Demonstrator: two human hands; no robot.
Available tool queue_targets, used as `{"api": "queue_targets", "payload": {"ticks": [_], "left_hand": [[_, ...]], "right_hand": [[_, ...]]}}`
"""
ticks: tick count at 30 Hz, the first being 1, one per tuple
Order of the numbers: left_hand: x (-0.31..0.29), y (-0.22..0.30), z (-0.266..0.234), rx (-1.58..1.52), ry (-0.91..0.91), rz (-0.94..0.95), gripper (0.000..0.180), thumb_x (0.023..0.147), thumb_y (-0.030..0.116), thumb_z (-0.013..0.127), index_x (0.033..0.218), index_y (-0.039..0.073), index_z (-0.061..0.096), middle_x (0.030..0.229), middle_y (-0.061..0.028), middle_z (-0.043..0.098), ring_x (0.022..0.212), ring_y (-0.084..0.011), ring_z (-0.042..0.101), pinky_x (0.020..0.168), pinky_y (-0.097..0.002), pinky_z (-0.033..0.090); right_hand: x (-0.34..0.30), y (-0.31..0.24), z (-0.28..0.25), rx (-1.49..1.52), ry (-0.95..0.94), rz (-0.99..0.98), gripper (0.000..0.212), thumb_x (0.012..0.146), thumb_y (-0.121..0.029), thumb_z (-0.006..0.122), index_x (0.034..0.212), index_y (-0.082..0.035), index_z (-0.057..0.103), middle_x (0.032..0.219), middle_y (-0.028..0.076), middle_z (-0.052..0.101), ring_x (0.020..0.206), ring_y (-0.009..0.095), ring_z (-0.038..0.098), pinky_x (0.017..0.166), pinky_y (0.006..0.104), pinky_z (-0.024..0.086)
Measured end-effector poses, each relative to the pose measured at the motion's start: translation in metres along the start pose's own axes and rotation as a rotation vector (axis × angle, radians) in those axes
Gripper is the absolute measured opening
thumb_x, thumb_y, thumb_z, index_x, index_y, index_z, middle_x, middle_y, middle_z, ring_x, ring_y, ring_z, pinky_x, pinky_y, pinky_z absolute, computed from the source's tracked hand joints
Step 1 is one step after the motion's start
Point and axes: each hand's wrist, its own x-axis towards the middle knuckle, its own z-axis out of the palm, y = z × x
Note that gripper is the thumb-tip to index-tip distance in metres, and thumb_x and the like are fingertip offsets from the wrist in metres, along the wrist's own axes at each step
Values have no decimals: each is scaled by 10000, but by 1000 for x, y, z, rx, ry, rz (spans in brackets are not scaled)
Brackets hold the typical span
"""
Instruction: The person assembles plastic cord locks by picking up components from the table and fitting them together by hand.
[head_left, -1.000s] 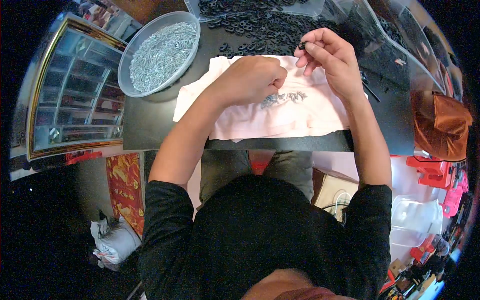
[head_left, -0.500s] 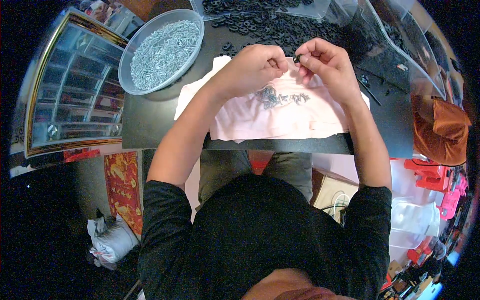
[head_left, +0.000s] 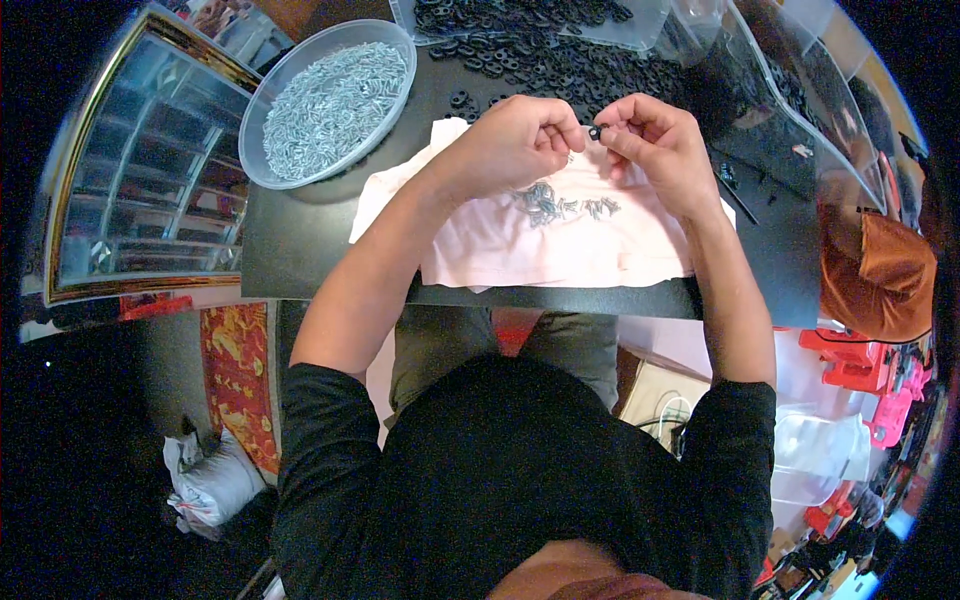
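Over a pale pink cloth [head_left: 480, 245], my two hands meet fingertip to fingertip. My right hand [head_left: 655, 150] pinches a small black plastic part [head_left: 596, 132] between thumb and forefinger. Close against that part, my left hand [head_left: 525, 140] has its fingers closed in a pinch; what it holds is too small to make out. Beneath the hands, a little pile of silver screws [head_left: 541, 204] lies on the cloth, with several more screws [head_left: 601, 208] spread to its right.
A round clear tub [head_left: 250, 150] full of silver screws stands at the left of the dark table [head_left: 300, 250]. Many loose black parts [head_left: 560, 70] cover the far side, before a clear bin [head_left: 640, 30]. A thin dark tool [head_left: 738, 203] lies right of the cloth.
The left fingertips have come closer to the black part, now nearly touching it. My right hand keeps its pinch on the part. The whole view has shifted slightly.
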Motion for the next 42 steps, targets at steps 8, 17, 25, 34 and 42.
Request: {"api": "queue_targets", "payload": {"ticks": [8,17,25,34,42], "left_hand": [[1,-7,-2,-123,-2,-89,139,774,26,573,906,24,528,745,5,536,651,-37,487,563,-169,407],[1,1,-8,-317,134,-90,203,716,41,625,884,-16,526,742,-32,547,621,-65,511,524,-194,432],[0,4,-7,-362,102,-85,201,717,63,660,851,17,517,704,-4,535,584,-49,489,504,-174,407],[2,2,-7,-360,99,-72,195,706,46,660,827,13,510,697,-7,538,583,-44,491,498,-173,408],[2,3,-8,-363,76,-85,173,693,10,622,819,15,505,705,-19,560,593,-46,505,492,-174,405]], "right_hand": [[-1,2,2,163,-38,-14,75,796,-32,560,867,-16,577,642,46,586,485,80,517,422,195,413],[-5,-6,10,172,-47,-26,105,787,-6,564,891,6,570,629,32,558,498,86,516,445,200,424],[-5,-6,14,195,-26,-113,127,763,30,583,884,10,550,670,36,562,509,84,524,439,206,441],[-5,-7,11,155,-80,-103,126,758,74,561,867,27,520,747,53,553,547,100,535,468,203,456],[-6,-7,10,168,-93,-121,123,752,79,564,846,16,515,738,48,547,554,100,534,466,203,455]]}}
